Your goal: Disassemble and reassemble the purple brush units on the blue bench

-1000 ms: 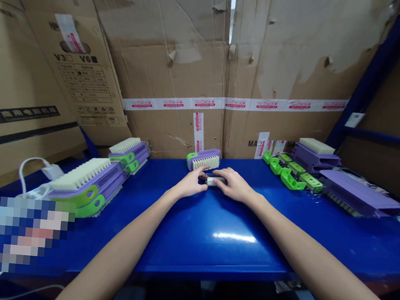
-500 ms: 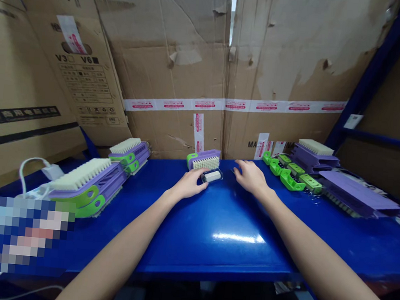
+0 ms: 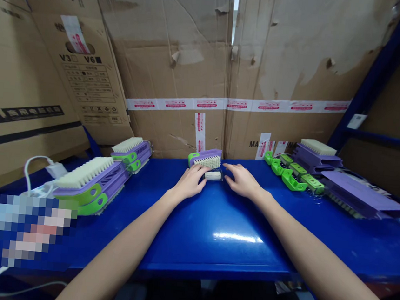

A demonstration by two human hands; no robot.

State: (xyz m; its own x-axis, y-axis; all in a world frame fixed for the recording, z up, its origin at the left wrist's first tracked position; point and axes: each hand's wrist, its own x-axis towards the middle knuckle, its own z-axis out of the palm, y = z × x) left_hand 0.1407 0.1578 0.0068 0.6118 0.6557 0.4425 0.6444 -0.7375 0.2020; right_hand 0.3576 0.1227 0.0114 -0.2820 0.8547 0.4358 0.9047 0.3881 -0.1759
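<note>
My left hand [image 3: 190,183] has its thumb and fingers closed around the left end of a small oblong piece [image 3: 213,175] with a white middle and clear or dark edges. What this piece is, I cannot make out. My right hand [image 3: 242,181] is just off its other end, fingers apart and holding nothing. Right behind the piece sits a purple brush [image 3: 208,158] with cream bristles and a green end, close to my left fingertips.
Purple-and-green brushes [image 3: 90,180] are stacked at the left, beside white cables [image 3: 26,172] and a blurred patch. At the right lie green clip-like parts [image 3: 293,181] and purple housings [image 3: 361,190]. Cardboard [image 3: 178,73] walls the back of the blue table [image 3: 192,242].
My right hand has moved left and down toward the small piece. The piece, tilted before, now lies nearly level in my left fingers. The view has shifted slightly.
</note>
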